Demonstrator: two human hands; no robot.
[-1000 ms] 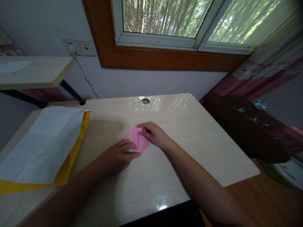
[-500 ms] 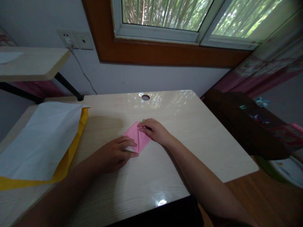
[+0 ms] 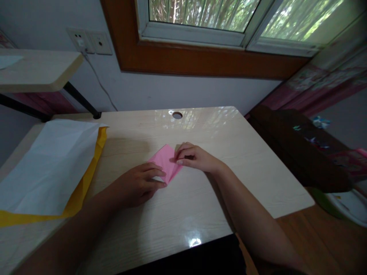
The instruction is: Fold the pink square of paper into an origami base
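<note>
Since a second ago the right hand (image 3: 197, 158) has slid a little to the right along the pink paper (image 3: 166, 162), so its fingertips now press at the paper's right edge rather than over its top corner; the left hand (image 3: 137, 185) has barely shifted.

At far left a white sheet (image 3: 48, 168) lies flat on a yellow sheet (image 3: 83, 189), whose edge shows along the right and bottom. Both sit well apart from the hands, seemingly set aside as spare stock. Above them, a shelf (image 3: 40, 70) juts out from the wall, with a socket (image 3: 88, 40) and its cord beside it.

The left hand rests on the surface (image 3: 218, 130), fingers lightly curled, its grip not closed around anything; thumb and forefinger pin the paper's lower left part flat, probably to keep it from sliding. The pink paper lies near the middle of the surface, folded into a diamond-like shape with a crease down it. The right hand's fingers are bent, tips pressing down on the paper's right side, as if flattening a fold; it pinches nothing that I can see.

Behind, a cable hole (image 3: 177, 115) sits by the far edge under the window (image 3: 229, 15). At right stands a dark piece of furniture (image 3: 295, 149).
</note>
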